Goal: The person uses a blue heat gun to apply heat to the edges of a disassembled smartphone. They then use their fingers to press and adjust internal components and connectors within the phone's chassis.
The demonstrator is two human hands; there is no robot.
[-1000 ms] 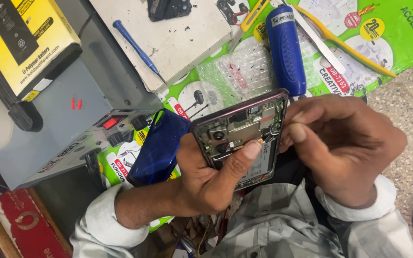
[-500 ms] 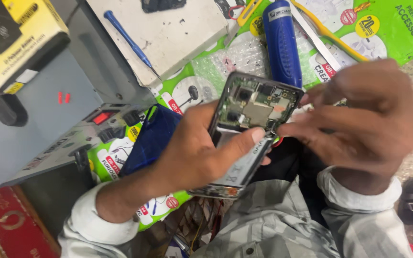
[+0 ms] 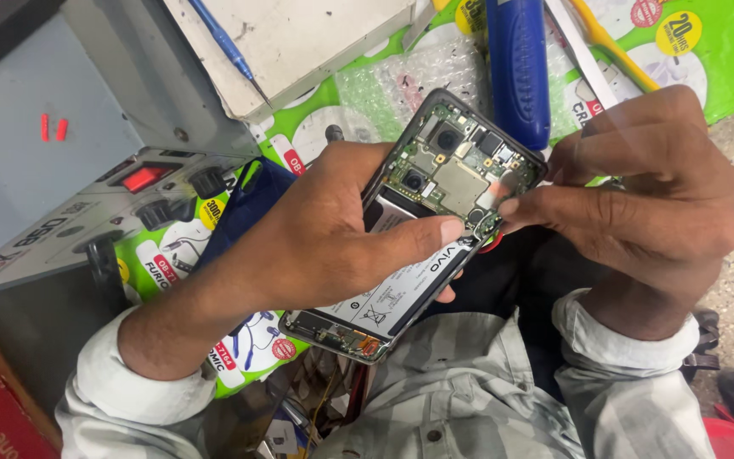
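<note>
- The left hand is wrapped around an opened phone with its back cover off, thumb laid across the battery; the phone sits tilted in the middle of the view, above the person's lap.
- The right hand is pinched narrow at the phone's right edge, fingertips on a small part there; what it grips is too small to make out.
- Just above the phone lies a blue-handled tool, its upper end cut off by the frame.
- Left of the phone stands a grey station with black knobs and a lit red switch.
- Above and left of the phone, a thin blue screwdriver rests on a white board.
- Green printed packages with white and red round labels lie above and right of the phone; bubble wrap covers one.
- The left hand hides the phone's left edge.
</note>
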